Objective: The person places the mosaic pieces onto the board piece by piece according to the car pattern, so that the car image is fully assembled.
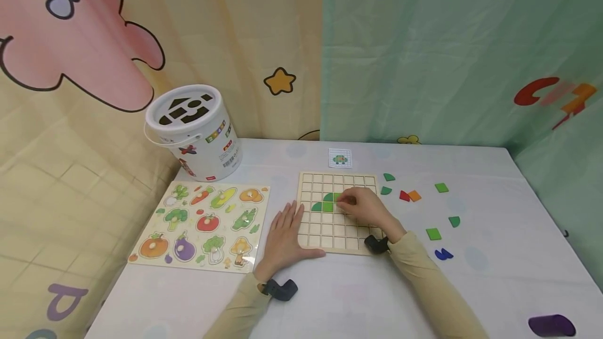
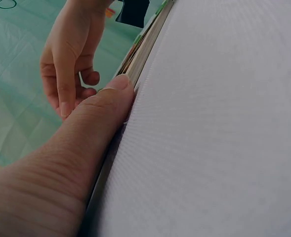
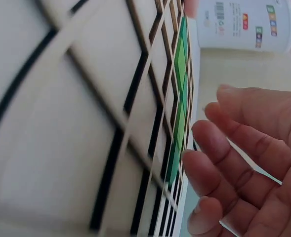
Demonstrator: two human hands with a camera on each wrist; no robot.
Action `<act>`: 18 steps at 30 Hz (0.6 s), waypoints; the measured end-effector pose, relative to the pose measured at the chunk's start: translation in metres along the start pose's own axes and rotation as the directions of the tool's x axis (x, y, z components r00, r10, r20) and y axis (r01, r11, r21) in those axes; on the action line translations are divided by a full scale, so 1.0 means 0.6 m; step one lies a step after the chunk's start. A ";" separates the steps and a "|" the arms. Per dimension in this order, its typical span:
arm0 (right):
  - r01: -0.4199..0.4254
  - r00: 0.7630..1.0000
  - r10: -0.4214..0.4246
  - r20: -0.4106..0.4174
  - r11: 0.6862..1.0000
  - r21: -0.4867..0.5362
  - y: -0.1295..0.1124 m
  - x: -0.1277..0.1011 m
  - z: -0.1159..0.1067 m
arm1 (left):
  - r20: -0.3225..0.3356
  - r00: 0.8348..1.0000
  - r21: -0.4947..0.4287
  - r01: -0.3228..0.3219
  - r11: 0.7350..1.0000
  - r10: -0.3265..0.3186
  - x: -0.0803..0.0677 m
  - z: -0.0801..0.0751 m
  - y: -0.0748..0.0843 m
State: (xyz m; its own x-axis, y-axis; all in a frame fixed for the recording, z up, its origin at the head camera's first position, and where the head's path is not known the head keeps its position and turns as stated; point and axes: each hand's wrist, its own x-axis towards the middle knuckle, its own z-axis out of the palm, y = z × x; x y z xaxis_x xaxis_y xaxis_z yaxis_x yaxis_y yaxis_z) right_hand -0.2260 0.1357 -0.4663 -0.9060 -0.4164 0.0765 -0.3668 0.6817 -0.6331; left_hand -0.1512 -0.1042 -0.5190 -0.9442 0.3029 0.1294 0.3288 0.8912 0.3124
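A wooden grid board (image 1: 346,242) lies on the table with several green pieces in its cells: a light green square (image 1: 327,206), another partly covered by fingers, and two dark green quarter circles, one a quarter circle (image 1: 316,207) at the left. My right hand (image 1: 365,207) hovers over the board, fingertips beside these pieces. In the right wrist view its fingers (image 3: 209,173) are loosely bent, with no piece visible between them. My left hand (image 1: 285,237) rests along the board's left edge, fingers straight. Its thumb (image 2: 93,116) lies at the near edge.
Loose pieces lie right of the board, including a green square (image 1: 434,234), an orange square (image 1: 414,195) and blue pieces (image 1: 444,254). A pattern card (image 1: 340,158) sits behind it. Leftward are a vegetable puzzle (image 1: 195,242) and a white bucket (image 1: 207,140).
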 end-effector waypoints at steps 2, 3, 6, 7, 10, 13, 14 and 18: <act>-0.005 0.999 0.005 -0.035 1.000 0.000 0.011 -0.010 -0.010 | 0.000 1.000 0.002 0.002 1.000 -0.002 0.000 0.000 0.000; -0.017 0.998 0.017 -0.052 1.000 0.003 0.016 -0.015 -0.016 | -0.007 1.000 0.004 -0.002 1.000 0.002 0.001 0.001 0.000; -0.056 0.993 0.055 -0.102 0.998 -0.007 0.036 -0.029 -0.035 | -0.024 1.000 0.001 -0.009 1.000 0.009 0.000 0.001 0.000; -0.071 0.990 0.070 -0.120 0.997 -0.011 0.042 -0.033 -0.042 | -0.032 0.999 -0.003 -0.014 1.000 0.014 0.000 0.001 0.000; -0.114 0.979 0.108 -0.171 0.993 -0.023 0.063 -0.044 -0.064 | -0.040 0.999 -0.013 -0.018 1.000 0.017 -0.001 0.001 0.001; -0.156 0.966 0.144 -0.215 0.987 -0.041 0.083 -0.056 -0.087 | -0.030 0.999 -0.013 -0.012 1.000 0.011 -0.001 0.001 0.000; -0.169 0.962 0.155 -0.223 0.984 -0.046 0.090 -0.060 -0.094 | -0.022 1.000 -0.012 -0.007 1.000 0.007 0.000 0.002 0.000; -0.232 0.953 0.214 -0.216 0.971 -0.063 0.114 -0.072 -0.119 | -0.010 1.000 -0.009 -0.003 1.000 0.003 0.000 0.003 0.000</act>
State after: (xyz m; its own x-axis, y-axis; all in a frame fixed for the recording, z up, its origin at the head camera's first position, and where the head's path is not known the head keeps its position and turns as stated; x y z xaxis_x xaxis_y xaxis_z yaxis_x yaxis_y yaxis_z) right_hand -0.2268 0.2430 -0.4580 -0.9872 -0.1212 0.1041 -0.1593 0.7964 -0.5834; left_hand -0.1510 -0.1037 -0.5204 -0.9429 0.3025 0.1394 0.3320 0.8873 0.3200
